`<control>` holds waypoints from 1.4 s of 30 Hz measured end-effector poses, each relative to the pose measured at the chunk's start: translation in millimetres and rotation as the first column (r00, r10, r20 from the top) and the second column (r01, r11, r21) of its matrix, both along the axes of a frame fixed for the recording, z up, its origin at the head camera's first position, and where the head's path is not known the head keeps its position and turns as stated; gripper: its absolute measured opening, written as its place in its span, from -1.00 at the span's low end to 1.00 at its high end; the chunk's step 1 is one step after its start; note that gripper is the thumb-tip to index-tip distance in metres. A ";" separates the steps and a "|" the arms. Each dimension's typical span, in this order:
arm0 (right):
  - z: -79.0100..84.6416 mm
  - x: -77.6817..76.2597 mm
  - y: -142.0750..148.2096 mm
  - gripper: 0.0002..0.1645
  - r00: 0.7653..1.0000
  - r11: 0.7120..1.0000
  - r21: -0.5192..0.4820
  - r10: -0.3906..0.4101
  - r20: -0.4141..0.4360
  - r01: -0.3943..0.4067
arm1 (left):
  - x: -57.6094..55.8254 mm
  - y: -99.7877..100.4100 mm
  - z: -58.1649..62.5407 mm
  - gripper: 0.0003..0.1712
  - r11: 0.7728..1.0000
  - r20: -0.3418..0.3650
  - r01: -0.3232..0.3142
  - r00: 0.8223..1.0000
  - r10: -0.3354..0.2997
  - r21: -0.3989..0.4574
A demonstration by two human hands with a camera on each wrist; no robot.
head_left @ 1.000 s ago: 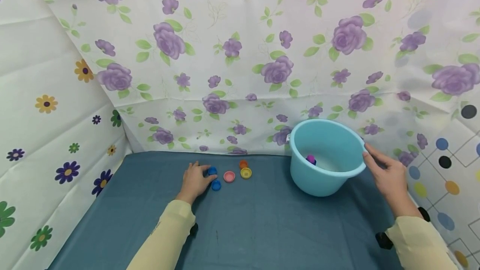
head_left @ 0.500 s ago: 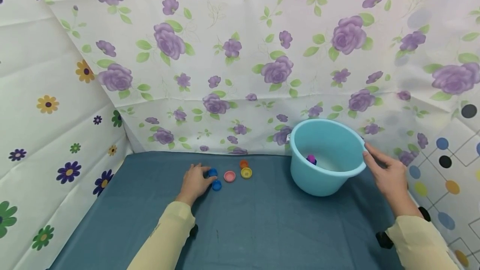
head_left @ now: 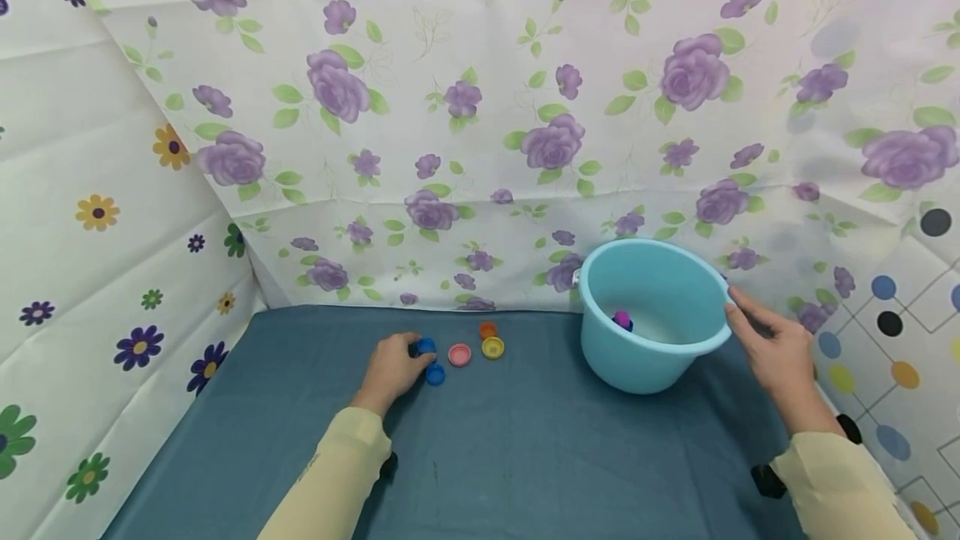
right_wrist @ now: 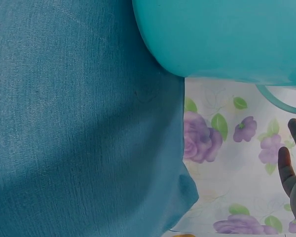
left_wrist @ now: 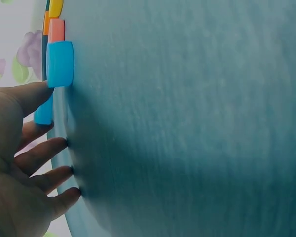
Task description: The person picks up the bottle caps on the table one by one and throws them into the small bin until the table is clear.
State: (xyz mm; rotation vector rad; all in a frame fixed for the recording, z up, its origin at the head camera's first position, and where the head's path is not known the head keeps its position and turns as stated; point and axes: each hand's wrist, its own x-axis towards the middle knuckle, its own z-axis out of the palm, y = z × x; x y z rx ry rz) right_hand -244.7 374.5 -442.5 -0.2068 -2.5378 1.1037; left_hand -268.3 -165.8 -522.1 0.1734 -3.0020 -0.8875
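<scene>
In the head view, a light-blue bucket [head_left: 652, 365] is at the back edge of the blue surface [head_left: 555, 440], toward its right corner, its mouth facing up and toward the person; low inside, by the left wall, a small magenta piece [head_left: 622, 317] sits against a dark-blue piece [head_left: 629, 327]. The right hand [head_left: 776, 348] grips the bucket's rim on its right side, thumb and fingers about the edge, the forearm reaching in from the front right. The left hand [head_left: 392, 365] comes from the front left, palm down, and pinches a blue piece [head_left: 427, 345] near the back edge, left of the middle. Just in front of that lies a second blue piece [head_left: 435, 374]; farther right are a shallow, dished pink piece [head_left: 460, 354], a yellow piece [head_left: 492, 347] of the same kind, and an orange piece [head_left: 488, 329] just behind the yellow one. In the left wrist view, the held piece is between the thumb and index finger, while the other three fingers are spread with their tips at the surface; the second blue piece is just beyond the thumb tip. In the right wrist view, the bucket's outer wall fills the upper right and two fingers [right_wrist: 287, 170] show at the right margin, so the grip itself cannot be seen there.
</scene>
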 end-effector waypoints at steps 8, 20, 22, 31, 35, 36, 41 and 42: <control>0.3 0.6 -0.4 -0.50 1.000 1.000 -0.002 0.008 -0.017 -0.008 | -2.2 8.9 1.9 -0.44 0.998 -0.074 0.010 0.997 -0.005 0.069; -1.0 0.3 2.0 -0.49 0.999 1.000 -0.013 0.025 -0.022 -0.026 | -1.4 23.3 17.8 -0.50 0.993 -0.199 0.014 0.980 0.010 0.117; -1.1 0.5 2.3 -0.49 0.999 0.999 -0.013 0.029 -0.024 -0.029 | -1.6 25.7 20.6 -0.51 0.993 -0.205 0.011 0.979 0.014 0.117; -0.8 1.1 1.3 -0.49 0.999 1.000 -0.010 0.029 -0.020 -0.029 | -3.4 36.5 33.1 -0.51 0.988 -0.229 0.033 0.973 0.002 0.150; 0.0 1.5 0.8 -0.49 0.999 0.999 -0.014 0.032 -0.016 -0.032 | -3.9 42.1 39.8 -0.51 0.981 -0.255 0.064 0.967 -0.015 0.183; 0.2 1.7 0.6 -0.49 0.999 0.999 -0.013 0.034 -0.016 -0.034 | -4.1 43.7 41.7 -0.50 0.980 -0.257 0.069 0.966 -0.019 0.187; 0.8 2.5 0.4 -0.48 0.999 0.999 -0.011 0.039 -0.021 -0.039 | -5.5 53.4 50.8 -0.48 0.975 -0.279 0.105 0.959 -0.047 0.197; 0.7 2.4 0.2 -0.48 0.999 0.999 -0.011 0.039 -0.024 -0.039 | -5.7 55.7 52.9 -0.49 0.972 -0.284 0.117 0.957 -0.055 0.204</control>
